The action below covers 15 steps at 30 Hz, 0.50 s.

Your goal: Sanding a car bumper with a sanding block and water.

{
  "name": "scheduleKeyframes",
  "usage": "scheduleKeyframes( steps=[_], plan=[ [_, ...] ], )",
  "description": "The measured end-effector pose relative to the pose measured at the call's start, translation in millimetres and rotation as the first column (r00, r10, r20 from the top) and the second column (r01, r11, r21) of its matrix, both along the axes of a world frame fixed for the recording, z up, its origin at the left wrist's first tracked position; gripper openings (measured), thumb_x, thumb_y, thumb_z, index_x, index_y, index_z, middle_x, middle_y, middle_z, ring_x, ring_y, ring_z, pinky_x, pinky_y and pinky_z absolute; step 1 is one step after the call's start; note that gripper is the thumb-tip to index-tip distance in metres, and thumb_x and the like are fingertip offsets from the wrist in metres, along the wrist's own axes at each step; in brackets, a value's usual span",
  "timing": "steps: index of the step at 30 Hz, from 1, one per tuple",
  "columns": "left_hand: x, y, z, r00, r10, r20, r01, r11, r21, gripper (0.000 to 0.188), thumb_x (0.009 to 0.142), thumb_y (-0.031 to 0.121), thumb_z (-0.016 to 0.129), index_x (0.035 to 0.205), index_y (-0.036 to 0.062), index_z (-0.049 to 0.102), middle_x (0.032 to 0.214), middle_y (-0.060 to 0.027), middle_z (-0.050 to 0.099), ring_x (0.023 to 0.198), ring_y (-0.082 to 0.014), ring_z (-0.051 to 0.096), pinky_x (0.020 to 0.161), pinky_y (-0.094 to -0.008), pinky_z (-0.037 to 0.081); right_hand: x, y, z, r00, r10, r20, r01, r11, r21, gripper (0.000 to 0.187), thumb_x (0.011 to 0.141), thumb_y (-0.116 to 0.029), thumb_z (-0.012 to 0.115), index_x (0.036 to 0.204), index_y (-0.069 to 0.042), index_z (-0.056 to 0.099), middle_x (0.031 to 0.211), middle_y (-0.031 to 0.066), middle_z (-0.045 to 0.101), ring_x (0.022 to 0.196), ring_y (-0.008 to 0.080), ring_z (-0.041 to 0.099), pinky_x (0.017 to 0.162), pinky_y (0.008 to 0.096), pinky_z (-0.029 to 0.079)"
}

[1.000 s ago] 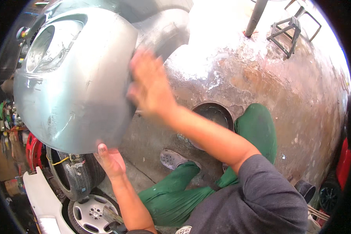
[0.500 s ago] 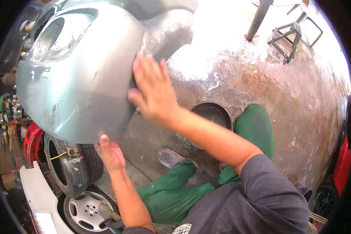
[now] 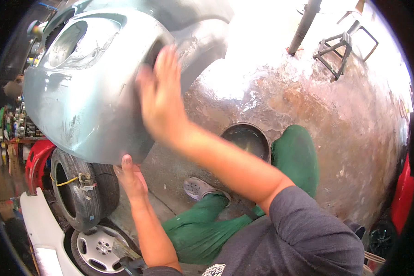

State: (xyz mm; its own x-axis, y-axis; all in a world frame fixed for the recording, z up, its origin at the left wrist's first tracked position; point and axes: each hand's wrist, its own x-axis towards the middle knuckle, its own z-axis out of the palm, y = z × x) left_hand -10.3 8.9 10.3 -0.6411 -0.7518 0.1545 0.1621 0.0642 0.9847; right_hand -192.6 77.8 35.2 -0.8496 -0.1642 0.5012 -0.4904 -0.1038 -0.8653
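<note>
A large, curved silver-grey car body panel [image 3: 92, 101], shaped like a bumper, fills the upper left of the view, in front of the person. A rounded opening [image 3: 78, 46] is cut into its upper part. Its left side shines with pale bluish reflections and faint marks, while the surface toward the lower right looks duller and darker.

The right hand [image 3: 163, 99] lies against the panel's right side, fingers stretched out and blurred; a dark patch shows by the fingertips, and whether the hand holds anything cannot be told. The left hand [image 3: 132, 179] is at the panel's lower edge, thumb pointing up against it; how firmly it grips cannot be told.

A round, dark basin [image 3: 267, 142] stands on the floor [image 3: 349, 119] beside the person's knee, partly covered by the right forearm. It contains dark liquid [image 3: 244, 139] with a dull glint. At far left, small containers [image 3: 20, 118] crowd together, their contents too small to make out.
</note>
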Motion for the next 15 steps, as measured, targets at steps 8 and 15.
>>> scheduleKeyframes(
  steps=[8, 15],
  plan=[
    [-3, -11, -9, 1.000, 0.004, -0.008, -0.004, 1.000, -0.019, 0.069, 0.092, 0.036, 0.068, 0.146, 0.0045, 0.039, 0.145, -0.0070, 0.047, 0.131, -0.0204, 0.048, 0.108, -0.0365, 0.042, 67, 20, -24, 0.977, 0.192, -0.093, -0.176, 0.972, 0.156, 0.072, 0.103, -0.032, 0.045, 0.149, 0.015, 0.015, 0.155, 0.0392, 0.010, 0.147, 0.0505, 0.009, 0.119, 0.0578, 0.008],
    [-10, -2, 3, 1.000, 0.006, 0.014, -0.007, 0.999, 0.047, 0.073, 0.088, 0.034, 0.071, 0.146, 0.0033, 0.039, 0.143, -0.0092, 0.049, 0.132, -0.0229, 0.048, 0.110, -0.0378, 0.039, -1, -1, -4, 0.994, 0.081, 0.069, -0.072, 0.991, -0.112, 0.073, 0.102, -0.031, 0.047, 0.151, 0.012, 0.014, 0.158, 0.0352, 0.012, 0.148, 0.0489, 0.009, 0.121, 0.0545, 0.006]
  ],
)
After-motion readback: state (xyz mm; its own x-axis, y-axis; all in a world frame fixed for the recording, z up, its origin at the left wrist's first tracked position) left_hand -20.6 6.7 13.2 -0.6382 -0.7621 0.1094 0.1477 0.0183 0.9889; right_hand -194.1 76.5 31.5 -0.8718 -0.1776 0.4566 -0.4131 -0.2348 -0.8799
